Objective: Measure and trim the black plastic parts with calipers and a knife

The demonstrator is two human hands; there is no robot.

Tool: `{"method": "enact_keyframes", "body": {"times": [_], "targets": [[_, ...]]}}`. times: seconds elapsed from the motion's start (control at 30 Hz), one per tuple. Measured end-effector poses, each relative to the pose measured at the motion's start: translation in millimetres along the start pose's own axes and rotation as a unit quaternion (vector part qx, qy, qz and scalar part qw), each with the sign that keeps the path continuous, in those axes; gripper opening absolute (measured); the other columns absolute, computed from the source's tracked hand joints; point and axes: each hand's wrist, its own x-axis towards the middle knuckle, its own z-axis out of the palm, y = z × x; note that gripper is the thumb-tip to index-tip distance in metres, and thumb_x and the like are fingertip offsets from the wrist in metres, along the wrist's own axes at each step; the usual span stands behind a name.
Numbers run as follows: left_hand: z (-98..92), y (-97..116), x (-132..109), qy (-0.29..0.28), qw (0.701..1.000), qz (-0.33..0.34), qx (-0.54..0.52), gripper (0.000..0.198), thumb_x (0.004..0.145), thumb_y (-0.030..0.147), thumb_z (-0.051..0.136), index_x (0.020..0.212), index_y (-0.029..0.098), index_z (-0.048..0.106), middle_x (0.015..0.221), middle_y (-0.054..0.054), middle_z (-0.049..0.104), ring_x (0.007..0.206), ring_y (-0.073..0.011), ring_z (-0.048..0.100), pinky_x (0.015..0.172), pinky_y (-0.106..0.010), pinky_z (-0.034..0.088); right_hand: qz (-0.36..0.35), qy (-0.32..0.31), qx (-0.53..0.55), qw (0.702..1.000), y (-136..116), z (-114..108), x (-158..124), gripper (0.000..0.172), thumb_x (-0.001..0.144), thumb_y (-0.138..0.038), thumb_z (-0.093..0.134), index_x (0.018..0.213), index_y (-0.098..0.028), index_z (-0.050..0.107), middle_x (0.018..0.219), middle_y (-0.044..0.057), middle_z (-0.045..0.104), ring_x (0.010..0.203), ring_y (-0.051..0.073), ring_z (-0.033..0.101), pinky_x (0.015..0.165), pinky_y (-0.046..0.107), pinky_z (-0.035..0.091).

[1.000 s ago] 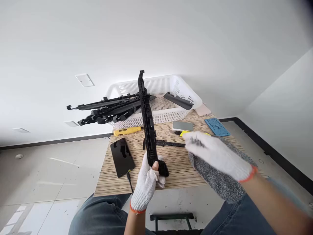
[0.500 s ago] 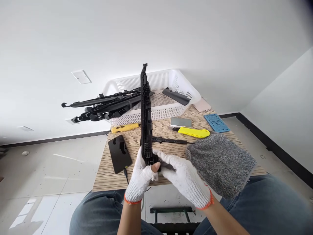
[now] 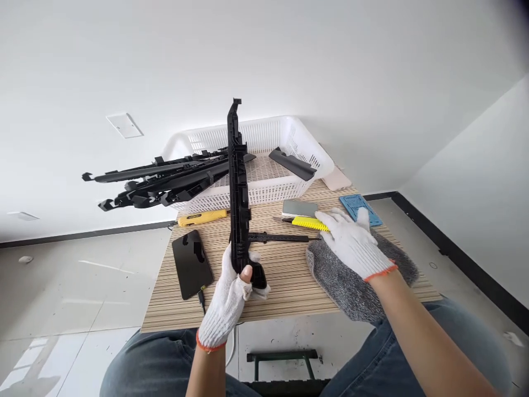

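Note:
My left hand, in a white knit glove with a bare thumb tip, grips the lower end of a long black plastic part. The part stands upright, its hooked tip in front of the white basket. My right hand, also gloved, is over the yellow utility knife, fingers spread, covering the rear of its handle. Whether the fingers press on the knife, I cannot tell. Under that hand lies a grey cloth. A black caliper lies between my hands.
The white basket at the back holds several black plastic parts, jutting out leftward, and a short black piece. On the table are a yellow-handled tool, a black phone-like device with cable, a sharpening stone and a blue packet.
My right hand has let go of the black part's lower end and moved right and away to the utility knife. My left hand still holds the part. The view has shifted slightly.

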Motion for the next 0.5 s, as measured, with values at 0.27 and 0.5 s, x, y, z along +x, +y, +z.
{"method": "enact_keyframes", "body": {"times": [0.27, 0.5], "targets": [[-0.7, -1.8, 5.6, -0.058, 0.998, -0.022, -0.016, 0.084, 0.077, 0.038, 0.088, 0.141, 0.034, 0.033, 0.111, -0.001, 0.059, 0.060, -0.0091, 0.060, 0.048, -0.023, 0.050, -0.010, 0.046, -0.030, 0.998, -2.8, -21.8, 6.1, 0.049, 0.099, -0.014, 0.042, 0.143, -0.014, 0.065, 0.110, 0.017, 0.073, 0.101, 0.033, 0.065, 0.115, 0.065, 0.030], [-0.6, 10.6, 4.2, -0.040, 0.999, 0.029, -0.004, 0.044, 0.096, 0.052, 0.071, 0.124, 0.025, 0.051, 0.087, 0.003, 0.059, 0.056, -0.0099, 0.060, 0.053, -0.025, 0.053, 0.131, 0.086, 0.239, 0.958, -0.6, -55.5, -26.2, 0.040, 0.094, -0.035, 0.050, 0.127, -0.022, 0.069, 0.116, 0.016, 0.074, 0.107, 0.038, 0.069, 0.081, 0.050, 0.055]]}}
